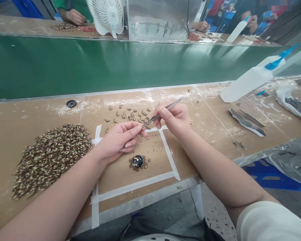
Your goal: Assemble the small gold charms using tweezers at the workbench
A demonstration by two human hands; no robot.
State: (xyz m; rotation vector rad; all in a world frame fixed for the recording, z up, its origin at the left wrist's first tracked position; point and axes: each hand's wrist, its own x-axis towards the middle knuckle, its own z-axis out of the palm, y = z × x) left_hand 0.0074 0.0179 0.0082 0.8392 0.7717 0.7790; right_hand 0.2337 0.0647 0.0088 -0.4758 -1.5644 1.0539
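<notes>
My right hand [174, 117] is closed round a pair of metal tweezers [163, 113], whose tips reach down to the fingertips of my left hand [125, 135]. My left thumb and forefinger pinch together there; whatever sits between them is too small to make out. Just below stands a small round black cap [137, 161] holding dark liquid and a few pale bits, with wet spots around it. Beyond my hands, several small brownish parts [131, 115] lie spread on the table. A large heap of dark and cream small pieces [52, 154] with red specks lies left of my left forearm.
White tape [137, 185] marks a rectangle on the table. Another black cap [71, 103] lies at the back left. On the right are a white bottle with a blue nozzle [248, 83], a second pair of tweezers [252, 118] and a bag of dark pieces [296, 103]. Co-workers' hands [75, 16] show beyond the green strip [90, 63].
</notes>
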